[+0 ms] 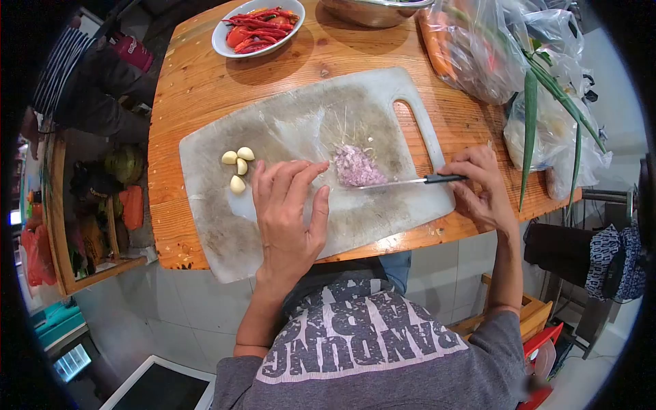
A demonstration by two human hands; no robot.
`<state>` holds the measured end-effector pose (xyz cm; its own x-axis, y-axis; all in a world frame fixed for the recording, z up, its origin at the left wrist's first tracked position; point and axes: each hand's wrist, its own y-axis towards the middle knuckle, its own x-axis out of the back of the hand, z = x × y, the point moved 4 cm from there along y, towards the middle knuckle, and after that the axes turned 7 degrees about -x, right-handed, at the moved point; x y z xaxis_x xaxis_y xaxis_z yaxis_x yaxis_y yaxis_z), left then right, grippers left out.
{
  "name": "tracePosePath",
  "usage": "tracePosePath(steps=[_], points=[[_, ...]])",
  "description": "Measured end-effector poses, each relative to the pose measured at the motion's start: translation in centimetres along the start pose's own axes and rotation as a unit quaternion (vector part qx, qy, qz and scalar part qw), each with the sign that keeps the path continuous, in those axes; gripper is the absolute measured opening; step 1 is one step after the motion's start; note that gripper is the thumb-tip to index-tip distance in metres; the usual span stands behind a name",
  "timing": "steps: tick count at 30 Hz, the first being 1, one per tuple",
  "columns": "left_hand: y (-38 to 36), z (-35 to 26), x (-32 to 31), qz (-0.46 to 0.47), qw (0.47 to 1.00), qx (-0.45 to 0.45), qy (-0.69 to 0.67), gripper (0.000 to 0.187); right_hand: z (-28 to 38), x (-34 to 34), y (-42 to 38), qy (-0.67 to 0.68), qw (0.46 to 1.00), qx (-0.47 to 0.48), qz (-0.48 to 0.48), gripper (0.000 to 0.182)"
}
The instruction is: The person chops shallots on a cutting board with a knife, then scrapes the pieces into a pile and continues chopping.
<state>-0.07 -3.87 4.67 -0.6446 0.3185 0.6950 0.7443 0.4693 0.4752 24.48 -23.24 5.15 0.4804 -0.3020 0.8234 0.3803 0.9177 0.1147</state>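
Observation:
My right hand (480,186) is closed around the black handle of a knife (403,182). Its blade lies low over the white cutting board (225,256), along the near edge of a small heap of finely chopped shallot (357,166). My left hand (290,205) is over the middle of the board, fingers stretched out and the thumb apart, with nothing visible in it. Just left of its fingertips sit several peeled garlic cloves (237,184). Whether the left fingers touch the board is hard to tell.
At the back of the wooden table (184,82) stands a white bowl (220,42) of red chillies and tomatoes, beside a metal bowl (372,15). Plastic bags (488,61) with carrots (437,44) and green leaves (529,123) lie at the right. A person (102,89) stands at the far left.

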Motion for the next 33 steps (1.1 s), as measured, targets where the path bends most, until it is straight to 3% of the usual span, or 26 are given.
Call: tracePosePath(steps=[4, 10, 13, 18, 24, 33], points=[[-0.2, 0.3, 0.2, -0.002, 1.000, 0.000, -0.001, 0.029, 0.6, -0.2, 2.0, 0.008, 1.000, 0.012, 0.021, 0.031], [-0.3, -0.1, 0.6, 0.009, 0.999, -0.010, 0.030, 0.036, 2.7, 0.1, 1.0, 0.030, 0.998, 0.050, -0.019, 0.030], [0.2, -1.9, 0.2, 0.057, 0.995, -0.042, 0.064, 0.044, 4.5, 0.6, -0.6, -0.040, 0.996, 0.080, -0.023, 0.027], [-0.3, -4.5, -1.9, 0.141, 0.982, -0.109, 0.067, 0.053, 6.6, 0.7, -2.1, -0.149, 0.976, 0.089, -0.135, 0.032], [-0.8, -5.8, -3.5, 0.142, 0.974, -0.160, 0.073, 0.061, 7.4, 0.3, -2.2, -0.188, 0.964, 0.102, -0.159, 0.030], [-1.4, -5.1, -3.7, 0.182, 0.968, -0.142, 0.099, 0.072, 7.9, 0.0, -1.9, -0.176, 0.968, 0.098, -0.150, 0.028]])
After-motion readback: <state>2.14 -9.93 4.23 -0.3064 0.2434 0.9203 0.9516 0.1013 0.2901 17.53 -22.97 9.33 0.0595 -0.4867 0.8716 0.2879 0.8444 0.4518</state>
